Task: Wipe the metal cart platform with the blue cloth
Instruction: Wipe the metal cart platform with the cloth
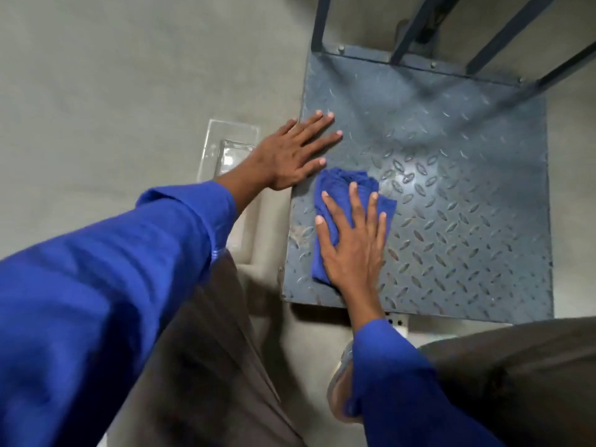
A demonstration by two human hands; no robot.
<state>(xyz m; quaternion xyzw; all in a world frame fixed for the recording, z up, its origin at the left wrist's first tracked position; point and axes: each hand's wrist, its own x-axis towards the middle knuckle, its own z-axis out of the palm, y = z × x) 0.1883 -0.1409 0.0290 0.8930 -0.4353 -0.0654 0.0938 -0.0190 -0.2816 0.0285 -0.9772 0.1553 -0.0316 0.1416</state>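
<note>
The metal cart platform (pixel 451 188) is a grey diamond-tread plate lying low on the floor. A crumpled blue cloth (pixel 342 185) rests on its near left part. My right hand (pixel 351 243) lies flat on the cloth with fingers spread, pressing it onto the plate. My left hand (pixel 290 150) is flat and open at the platform's left edge, fingers resting on the metal and holding nothing. Both arms wear blue sleeves.
Dark metal handle bars (pixel 416 30) rise from the platform's far edge. A clear plastic tray (pixel 225 146) lies on the grey floor just left of the platform. My knees in brown trousers (pixel 516 366) and a sandalled foot (pixel 342 382) sit near the platform's front edge.
</note>
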